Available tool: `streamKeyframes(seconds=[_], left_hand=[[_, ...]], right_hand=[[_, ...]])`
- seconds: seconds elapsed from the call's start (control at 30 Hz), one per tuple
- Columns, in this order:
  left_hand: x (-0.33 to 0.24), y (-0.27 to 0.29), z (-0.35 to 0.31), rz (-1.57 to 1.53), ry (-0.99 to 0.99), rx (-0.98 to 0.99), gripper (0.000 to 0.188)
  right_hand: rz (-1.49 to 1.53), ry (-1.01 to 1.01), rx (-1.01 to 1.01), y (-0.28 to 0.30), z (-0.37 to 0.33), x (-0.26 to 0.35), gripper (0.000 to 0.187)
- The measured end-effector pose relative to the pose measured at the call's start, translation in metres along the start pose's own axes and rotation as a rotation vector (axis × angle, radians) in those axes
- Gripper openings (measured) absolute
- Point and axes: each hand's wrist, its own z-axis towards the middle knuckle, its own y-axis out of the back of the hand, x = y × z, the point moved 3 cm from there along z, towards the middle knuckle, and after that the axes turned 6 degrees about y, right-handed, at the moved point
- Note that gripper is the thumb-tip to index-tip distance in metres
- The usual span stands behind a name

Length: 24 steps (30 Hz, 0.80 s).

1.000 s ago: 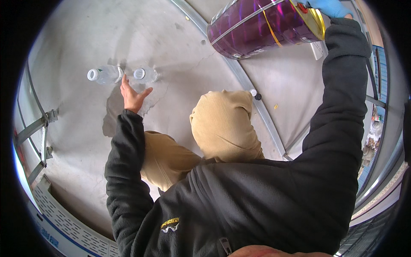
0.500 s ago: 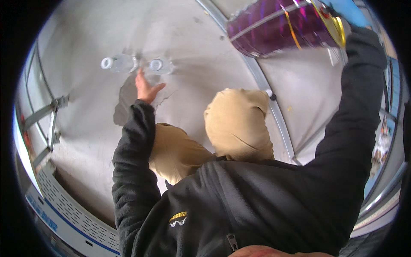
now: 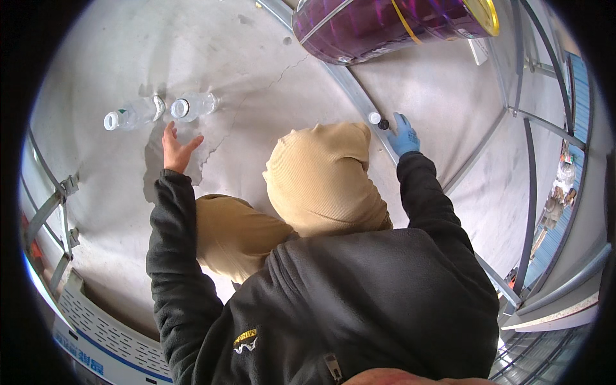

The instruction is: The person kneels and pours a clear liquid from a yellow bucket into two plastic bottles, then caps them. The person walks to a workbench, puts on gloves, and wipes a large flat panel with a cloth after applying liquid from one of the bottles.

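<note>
My bare left hand [image 3: 178,151], thumb and fingers apart, is just below two clear plastic bottles and holds nothing. One bottle [image 3: 136,113] lies on its side with its white-ringed mouth to the left. The other bottle [image 3: 200,104] has its white-ringed mouth toward me; whether it lies or stands tilted is hard to tell. On the right, my right hand [image 3: 405,136] wears a blue glove and has its fingers stretched out. Beside its fingers are a small white cap [image 3: 374,118] and a small black cap-like piece [image 3: 384,124], at a metal strip.
A shiny purple drum [image 3: 385,25] with a yellow rim is at the upper right, over the metal strip [image 3: 346,80]. A dark wet patch [image 3: 154,160] stains the grey floor by my left hand. Metal frames [image 3: 58,199] stand at left and right. My knees [image 3: 321,179] are between my hands.
My right hand has left the purple drum's rim and come down to the small caps. My left hand stays open by the bottles. The whole view has shifted.
</note>
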Motion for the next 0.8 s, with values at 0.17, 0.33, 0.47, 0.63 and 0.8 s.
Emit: streamKeyframes(seconds=[0.17,0.33,0.47,0.63,0.8], left_hand=[[0.002,0.004,-0.002,0.043,0.007,-0.052,0.104],[-0.007,0.006,-0.003,0.042,-0.092,-0.161,0.106],[-0.025,0.007,-0.013,0.102,-0.070,-0.190,0.106],[-0.055,0.012,-0.020,0.099,-0.057,-0.276,0.105],[-0.070,0.011,-0.018,0.121,-0.090,-0.315,0.102]], right_hand=[[0.095,-0.083,0.191,-0.065,0.007,-0.022,0.063],[0.012,-0.124,0.108,-0.080,0.018,-0.020,0.035],[-0.113,-0.234,0.110,-0.049,0.022,0.001,0.033],[0.084,0.029,-0.045,0.055,0.059,0.123,0.022],[0.321,0.942,-0.248,0.122,0.116,0.331,0.039]])
